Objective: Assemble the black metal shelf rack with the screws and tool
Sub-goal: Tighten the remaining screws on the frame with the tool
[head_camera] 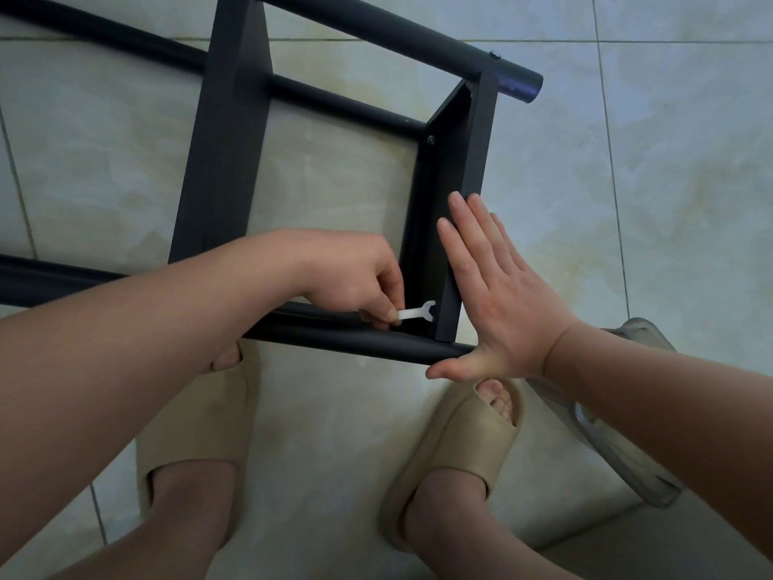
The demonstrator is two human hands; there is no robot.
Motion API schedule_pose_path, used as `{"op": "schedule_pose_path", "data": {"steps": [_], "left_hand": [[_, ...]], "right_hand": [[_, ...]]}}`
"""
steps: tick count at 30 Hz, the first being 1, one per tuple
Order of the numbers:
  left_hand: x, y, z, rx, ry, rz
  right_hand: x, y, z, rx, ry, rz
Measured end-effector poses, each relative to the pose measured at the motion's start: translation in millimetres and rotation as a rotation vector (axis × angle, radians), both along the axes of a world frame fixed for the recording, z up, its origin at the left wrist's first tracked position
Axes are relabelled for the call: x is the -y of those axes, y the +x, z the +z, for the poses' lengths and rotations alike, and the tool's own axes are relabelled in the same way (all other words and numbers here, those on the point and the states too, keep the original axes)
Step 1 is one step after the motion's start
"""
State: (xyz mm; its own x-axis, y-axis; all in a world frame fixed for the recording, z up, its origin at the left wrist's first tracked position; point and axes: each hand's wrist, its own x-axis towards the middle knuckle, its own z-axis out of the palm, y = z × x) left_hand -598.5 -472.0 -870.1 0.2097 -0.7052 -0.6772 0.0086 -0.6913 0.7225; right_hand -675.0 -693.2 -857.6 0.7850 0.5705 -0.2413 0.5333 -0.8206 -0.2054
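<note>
Black shelf rack point(343, 104) lies on the tiled floor point(669, 182), spanning both hands and running away up-left of them. Markings on rack or tool: can't make any out. Left hand point(355, 278) pinches the handle of a small flat silver wrench point(416, 312) between thumb and curled fingers. The wrench's forked head points toward the right hand and sits in the inside corner where the end panel point(456, 161) meets the near tube point(355, 334). Whether the fork is on a fastener: cannot tell, the corner is dark. Right hand point(502, 295) is flat, fingers straight and together, laid against the outer face of the end panel, with the thumb spread out at the end of the near tube and touching it. So the end panel sits between the two hands, with the wrench just on its left-hand side. Past the right fingertips the panel runs up to the far tube point(418, 39). One screw head point(431, 139) shows at the panel's inner corner there, and a second screw point(495, 55) sits on the far tube near its open end. Second panel point(226, 182) stands beyond the left wrist. The near tube passes under the left forearm. Beige slippers point(456, 445) sit below both hands, toes close to the near tube. A greyish translucent object point(627, 433) lies on the floor under the right forearm; can't identify it.
</note>
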Motion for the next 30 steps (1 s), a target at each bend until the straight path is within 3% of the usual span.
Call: {"op": "schedule_pose_path", "data": {"steps": [9,13,18,30], "left_hand": [[4,1,-1,0.077,-0.054,0.203],[9,-8,-3,-0.191,-0.093,0.488],[15,-16,-6,-0.476,-0.056,0.681],[17,-14,-12,-0.340,-0.017,0.812]], "right_hand": [[-1,0,2,-0.002,0.009,-0.001],[-1,0,2,-0.005,-0.001,-0.001],[-1,0,2,0.001,0.004,0.001],[0,0,0,0.001,0.008,0.003]]}}
